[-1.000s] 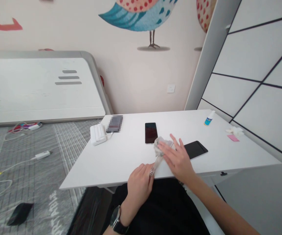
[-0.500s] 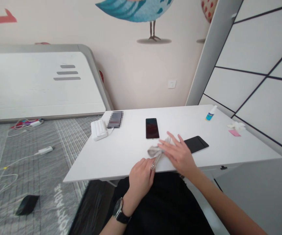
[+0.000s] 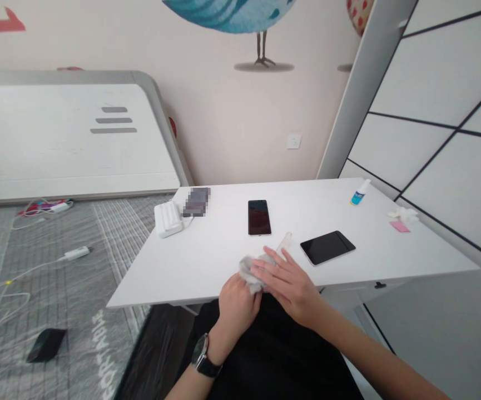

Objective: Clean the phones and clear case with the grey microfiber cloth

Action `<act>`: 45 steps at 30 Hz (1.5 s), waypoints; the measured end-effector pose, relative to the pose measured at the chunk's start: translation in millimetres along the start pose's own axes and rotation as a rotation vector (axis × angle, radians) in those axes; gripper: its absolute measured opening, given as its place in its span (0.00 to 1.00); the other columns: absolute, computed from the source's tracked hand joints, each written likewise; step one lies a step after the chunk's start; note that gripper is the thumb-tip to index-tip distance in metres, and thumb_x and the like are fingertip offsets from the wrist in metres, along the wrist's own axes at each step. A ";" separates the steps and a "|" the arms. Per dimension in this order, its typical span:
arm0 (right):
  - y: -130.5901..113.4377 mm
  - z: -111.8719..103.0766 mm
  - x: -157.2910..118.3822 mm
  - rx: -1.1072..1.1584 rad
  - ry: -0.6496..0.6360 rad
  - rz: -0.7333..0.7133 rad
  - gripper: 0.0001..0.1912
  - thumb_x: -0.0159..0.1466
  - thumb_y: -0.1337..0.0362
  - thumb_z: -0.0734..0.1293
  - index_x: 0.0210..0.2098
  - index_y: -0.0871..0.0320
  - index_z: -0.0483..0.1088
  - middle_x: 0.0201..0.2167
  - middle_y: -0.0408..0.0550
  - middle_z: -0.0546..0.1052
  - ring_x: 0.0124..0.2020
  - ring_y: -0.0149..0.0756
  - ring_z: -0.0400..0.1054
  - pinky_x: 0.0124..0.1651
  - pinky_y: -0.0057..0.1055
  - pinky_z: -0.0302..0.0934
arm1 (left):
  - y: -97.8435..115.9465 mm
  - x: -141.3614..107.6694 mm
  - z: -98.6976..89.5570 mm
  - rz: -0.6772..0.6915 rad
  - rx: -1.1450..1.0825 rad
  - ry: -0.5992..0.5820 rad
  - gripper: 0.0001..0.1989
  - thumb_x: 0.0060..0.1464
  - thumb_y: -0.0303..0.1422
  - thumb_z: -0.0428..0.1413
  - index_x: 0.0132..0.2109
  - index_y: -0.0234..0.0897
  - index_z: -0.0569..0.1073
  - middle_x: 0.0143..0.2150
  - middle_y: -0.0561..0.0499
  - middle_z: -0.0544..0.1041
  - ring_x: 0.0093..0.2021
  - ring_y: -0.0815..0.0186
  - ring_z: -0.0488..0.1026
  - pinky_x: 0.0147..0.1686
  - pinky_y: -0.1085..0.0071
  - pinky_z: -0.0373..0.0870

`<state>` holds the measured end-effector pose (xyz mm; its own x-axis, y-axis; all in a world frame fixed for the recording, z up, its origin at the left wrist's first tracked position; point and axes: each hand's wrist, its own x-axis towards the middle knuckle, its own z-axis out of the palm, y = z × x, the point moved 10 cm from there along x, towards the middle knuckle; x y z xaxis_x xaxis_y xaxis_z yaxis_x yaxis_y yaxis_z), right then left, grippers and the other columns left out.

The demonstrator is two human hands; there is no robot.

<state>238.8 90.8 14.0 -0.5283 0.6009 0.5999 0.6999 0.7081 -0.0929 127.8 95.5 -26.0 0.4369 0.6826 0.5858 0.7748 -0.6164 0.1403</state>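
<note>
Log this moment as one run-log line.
left hand: holds grey cloth | right hand: on cloth | clear plastic piece: protrudes from cloth | nearby: black tablet

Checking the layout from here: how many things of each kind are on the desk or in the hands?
Dark-screened devices: 2
Cloths: 2
Small bottle: 1
Pink note: 1
White ribbed box: 1
Clear plastic piece: 1
Blurred object: 1
Total: 9

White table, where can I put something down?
The white table has a free patch between the white box and the left hand, and another between the black phone and the small bottle, behind the black tablet. It is crowded in front, where the left hand and right hand hold the grey cloth.
</note>
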 end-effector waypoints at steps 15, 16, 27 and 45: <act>25.1 -20.7 -1.5 -0.111 0.169 0.187 0.23 0.75 0.67 0.59 0.67 0.47 0.67 0.62 0.46 0.76 0.76 0.49 0.48 0.73 0.66 0.45 | 1.6 1.6 2.6 0.012 -0.031 -0.043 0.09 0.68 0.27 0.49 0.46 0.39 0.74 0.33 0.51 0.78 0.34 0.61 0.73 0.34 0.65 0.67; 22.3 -18.9 -0.6 -0.097 0.151 0.163 0.24 0.75 0.68 0.58 0.67 0.49 0.67 0.62 0.47 0.75 0.76 0.49 0.47 0.73 0.64 0.45 | 2.1 1.6 2.0 0.016 -0.032 -0.037 0.09 0.68 0.27 0.49 0.44 0.39 0.74 0.33 0.50 0.78 0.34 0.61 0.73 0.33 0.65 0.67; -0.4 -5.0 5.2 -0.010 0.035 -0.005 0.22 0.75 0.69 0.57 0.66 0.52 0.68 0.65 0.44 0.73 0.76 0.46 0.45 0.75 0.57 0.45 | 0.7 -0.3 -0.9 0.013 0.012 0.015 0.09 0.65 0.27 0.51 0.37 0.39 0.74 0.31 0.48 0.77 0.33 0.59 0.74 0.33 0.64 0.68; -1.0 -16.0 4.4 -0.092 0.118 0.011 0.21 0.75 0.69 0.57 0.64 0.55 0.70 0.64 0.45 0.74 0.77 0.46 0.44 0.76 0.57 0.43 | 3.1 0.5 -4.0 0.042 0.003 0.051 0.11 0.67 0.27 0.48 0.38 0.39 0.73 0.31 0.49 0.77 0.32 0.60 0.73 0.32 0.65 0.67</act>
<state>243.5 86.8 29.5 -0.4640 0.5570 0.6888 0.7492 0.6616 -0.0304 128.6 92.4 -22.1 0.4455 0.6352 0.6309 0.7574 -0.6432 0.1127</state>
